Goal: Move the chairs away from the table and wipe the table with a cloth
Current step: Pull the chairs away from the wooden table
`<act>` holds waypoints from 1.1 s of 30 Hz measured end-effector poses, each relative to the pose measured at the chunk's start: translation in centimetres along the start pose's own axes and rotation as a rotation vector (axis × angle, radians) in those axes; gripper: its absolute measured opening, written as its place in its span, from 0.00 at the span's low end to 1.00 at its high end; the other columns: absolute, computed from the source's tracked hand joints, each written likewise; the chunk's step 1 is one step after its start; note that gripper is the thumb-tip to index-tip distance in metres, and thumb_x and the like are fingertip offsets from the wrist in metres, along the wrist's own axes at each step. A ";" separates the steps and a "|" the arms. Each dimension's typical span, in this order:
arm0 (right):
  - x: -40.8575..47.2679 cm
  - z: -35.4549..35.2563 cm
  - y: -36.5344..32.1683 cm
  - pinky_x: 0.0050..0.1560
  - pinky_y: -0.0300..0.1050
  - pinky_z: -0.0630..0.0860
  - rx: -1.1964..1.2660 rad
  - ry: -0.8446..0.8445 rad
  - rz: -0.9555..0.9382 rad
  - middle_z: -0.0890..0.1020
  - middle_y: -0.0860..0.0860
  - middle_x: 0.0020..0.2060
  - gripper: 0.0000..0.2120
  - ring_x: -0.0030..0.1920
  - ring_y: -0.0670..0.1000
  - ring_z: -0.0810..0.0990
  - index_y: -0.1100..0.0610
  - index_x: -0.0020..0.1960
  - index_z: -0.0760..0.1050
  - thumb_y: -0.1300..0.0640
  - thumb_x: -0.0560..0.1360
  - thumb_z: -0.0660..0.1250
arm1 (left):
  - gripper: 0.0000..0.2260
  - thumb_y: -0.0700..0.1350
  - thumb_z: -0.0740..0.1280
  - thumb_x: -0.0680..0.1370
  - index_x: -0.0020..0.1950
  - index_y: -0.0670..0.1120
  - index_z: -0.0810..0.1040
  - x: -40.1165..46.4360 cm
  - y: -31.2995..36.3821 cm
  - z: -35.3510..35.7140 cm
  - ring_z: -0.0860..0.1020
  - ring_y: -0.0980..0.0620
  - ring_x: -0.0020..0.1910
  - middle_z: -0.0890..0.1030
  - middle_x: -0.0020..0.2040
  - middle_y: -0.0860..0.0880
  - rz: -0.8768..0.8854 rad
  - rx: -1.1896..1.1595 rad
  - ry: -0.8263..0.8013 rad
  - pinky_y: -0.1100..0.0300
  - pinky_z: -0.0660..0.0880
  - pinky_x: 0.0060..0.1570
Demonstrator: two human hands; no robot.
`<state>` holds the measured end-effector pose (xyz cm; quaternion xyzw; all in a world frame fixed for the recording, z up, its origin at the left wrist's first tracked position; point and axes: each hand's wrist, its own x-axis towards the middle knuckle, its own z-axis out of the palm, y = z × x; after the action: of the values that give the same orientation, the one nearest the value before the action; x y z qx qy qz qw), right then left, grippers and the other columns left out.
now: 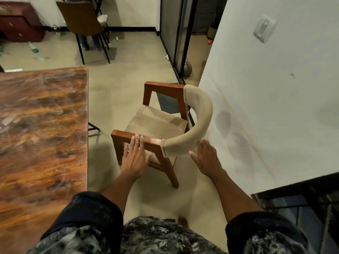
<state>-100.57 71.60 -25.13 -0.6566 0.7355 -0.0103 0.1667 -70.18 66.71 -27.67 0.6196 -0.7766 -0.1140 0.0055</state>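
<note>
Both hands are on the chair [161, 123], fingers straight: left hand [134, 158] on the wooden armrest [146, 142], right hand [205, 158] touching the padded back [200, 121]. It looks stiff and rather heavy; the rigid armrests seem the surest hold.

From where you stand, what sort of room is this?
Probably a dining area in a home or small office. A large wooden table has a padded wooden armchair beside it, there is a dark red cabinet at the back, and a glass sliding door leads out.
</note>
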 end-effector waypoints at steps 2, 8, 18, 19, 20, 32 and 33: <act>1.4 -1.0 1.9 0.82 0.60 0.58 0.020 0.011 -0.014 0.60 0.62 0.83 0.48 0.84 0.62 0.56 0.58 0.84 0.57 0.26 0.78 0.32 | 0.35 0.61 0.48 0.87 0.86 0.44 0.40 0.4 3.0 0.0 0.38 0.46 0.86 0.41 0.87 0.44 -0.003 0.007 -0.008 0.45 0.40 0.83; 2.4 -2.1 6.4 0.80 0.60 0.63 -0.022 0.019 -0.110 0.63 0.62 0.81 0.37 0.83 0.62 0.59 0.56 0.80 0.60 0.31 0.82 0.44 | 0.34 0.62 0.45 0.87 0.86 0.45 0.38 -1.7 8.3 1.4 0.35 0.48 0.85 0.38 0.86 0.46 -0.059 -0.037 0.003 0.47 0.38 0.83; 2.8 -0.6 10.3 0.80 0.61 0.61 -0.048 -0.056 -0.197 0.63 0.64 0.81 0.34 0.83 0.65 0.60 0.59 0.82 0.59 0.37 0.85 0.50 | 0.41 0.67 0.36 0.79 0.87 0.46 0.39 -3.4 11.4 4.1 0.38 0.48 0.86 0.40 0.87 0.45 -0.164 -0.038 -0.052 0.45 0.41 0.84; 3.0 -0.4 10.5 0.80 0.61 0.61 -0.051 -0.058 -0.204 0.63 0.65 0.81 0.33 0.83 0.65 0.60 0.59 0.83 0.59 0.39 0.86 0.51 | 0.41 0.67 0.35 0.79 0.87 0.45 0.39 -3.4 11.6 4.3 0.37 0.47 0.85 0.39 0.87 0.45 -0.163 -0.039 -0.063 0.44 0.42 0.84; 3.3 -0.2 10.7 0.80 0.61 0.61 -0.045 -0.067 -0.202 0.63 0.65 0.81 0.33 0.83 0.65 0.59 0.59 0.83 0.58 0.39 0.86 0.51 | 0.41 0.68 0.35 0.79 0.87 0.45 0.39 -3.3 11.9 4.6 0.37 0.47 0.85 0.39 0.86 0.45 -0.162 -0.043 -0.080 0.44 0.42 0.84; 11.0 -2.3 13.8 0.81 0.64 0.61 -0.028 -0.128 -0.150 0.62 0.64 0.82 0.34 0.83 0.64 0.58 0.58 0.83 0.57 0.37 0.87 0.49 | 0.38 0.66 0.43 0.84 0.87 0.43 0.45 4.5 13.7 6.0 0.42 0.45 0.86 0.44 0.87 0.43 -0.175 -0.110 -0.101 0.44 0.44 0.84; 12.1 -3.0 14.0 0.81 0.64 0.60 -0.036 -0.117 -0.150 0.62 0.64 0.82 0.34 0.84 0.64 0.58 0.58 0.84 0.57 0.37 0.87 0.48 | 0.39 0.67 0.40 0.83 0.87 0.43 0.45 5.5 13.9 5.7 0.43 0.45 0.86 0.45 0.87 0.43 -0.176 -0.118 -0.098 0.44 0.45 0.84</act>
<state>-115.80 61.23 -28.39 -0.7122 0.6734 0.0289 0.1961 -85.68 65.26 -31.44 0.6775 -0.7106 -0.1897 -0.0058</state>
